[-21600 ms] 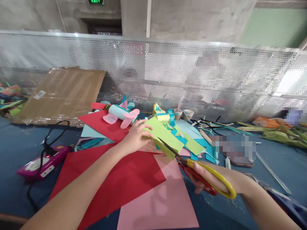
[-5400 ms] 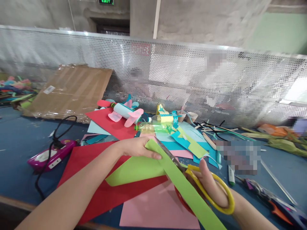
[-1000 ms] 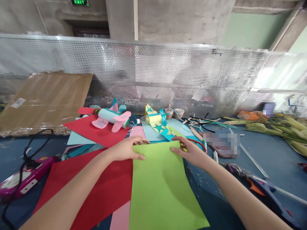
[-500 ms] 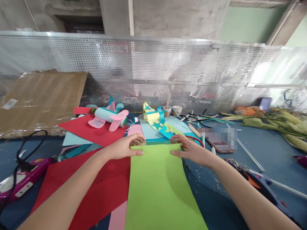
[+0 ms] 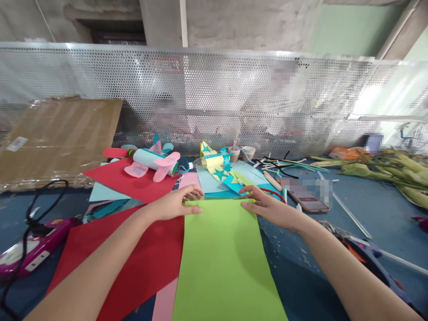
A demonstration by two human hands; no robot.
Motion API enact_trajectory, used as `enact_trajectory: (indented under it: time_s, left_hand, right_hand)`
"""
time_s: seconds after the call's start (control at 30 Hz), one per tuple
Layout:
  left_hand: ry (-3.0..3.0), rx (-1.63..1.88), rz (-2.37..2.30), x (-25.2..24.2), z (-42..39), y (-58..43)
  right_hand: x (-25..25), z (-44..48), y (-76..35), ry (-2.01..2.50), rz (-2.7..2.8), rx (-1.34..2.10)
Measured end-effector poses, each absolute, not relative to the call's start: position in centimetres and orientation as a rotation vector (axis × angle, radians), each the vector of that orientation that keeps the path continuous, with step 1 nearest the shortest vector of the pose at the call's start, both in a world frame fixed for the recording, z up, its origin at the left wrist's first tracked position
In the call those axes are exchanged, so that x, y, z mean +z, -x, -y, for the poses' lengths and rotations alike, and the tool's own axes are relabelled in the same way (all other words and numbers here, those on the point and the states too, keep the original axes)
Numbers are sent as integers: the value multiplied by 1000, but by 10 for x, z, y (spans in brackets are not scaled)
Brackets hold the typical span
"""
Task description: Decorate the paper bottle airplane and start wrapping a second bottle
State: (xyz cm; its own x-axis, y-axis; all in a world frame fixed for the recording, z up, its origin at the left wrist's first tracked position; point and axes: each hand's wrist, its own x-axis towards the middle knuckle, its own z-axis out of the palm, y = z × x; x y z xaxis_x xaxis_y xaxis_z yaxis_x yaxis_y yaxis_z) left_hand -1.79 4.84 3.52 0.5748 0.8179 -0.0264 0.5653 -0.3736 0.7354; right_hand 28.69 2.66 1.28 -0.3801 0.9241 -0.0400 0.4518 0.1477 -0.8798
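A long sheet of lime green paper runs from the middle of the table toward me. My left hand has its thumb on the sheet's far left corner, with the fingers curled behind the edge. At the far right corner, my right hand holds the sheet the same way, thumb on top. A narrow see-through strip shows just behind the far edge between the hands; what it belongs to is mostly hidden. Red paper lies to the left, partly under the green sheet, and pink paper peeks out beneath.
Behind are a blue-and-pink paper-covered bottle plane, a yellow one with stars and two cups. A phone, glue gun and corn husks lie right; a purple power strip and cardboard left.
Both hands stay at the far corners of the green paper. The right fingers have shifted slightly, and the see-through strip behind the edge shows less. The whole view has moved a little.
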Motion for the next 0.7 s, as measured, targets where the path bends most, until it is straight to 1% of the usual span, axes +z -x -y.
enact_trajectory:
  time_s: [0.13, 0.3, 0.4, 0.53, 0.7]
  left_hand:
    - [-2243, 477, -1134, 38, -43, 13]
    - [-2552, 568, -1129, 35, -38, 2]
    - [-2612, 627, -1077, 33, -41, 0]
    - [-2677, 685, -1130, 33, -46, 3]
    - [-2849, 681, -1151, 32, -46, 1]
  right_hand:
    - [14, -25, -286, 1307, 1914, 1144]
    - [14, -26, -285, 1285, 2018, 1008]
    - [14, -28, -285, 1285, 2016, 1084]
    - [13, -28, -284, 1288, 1972, 1198]
    - [14, -28, -284, 1305, 1991, 1143]
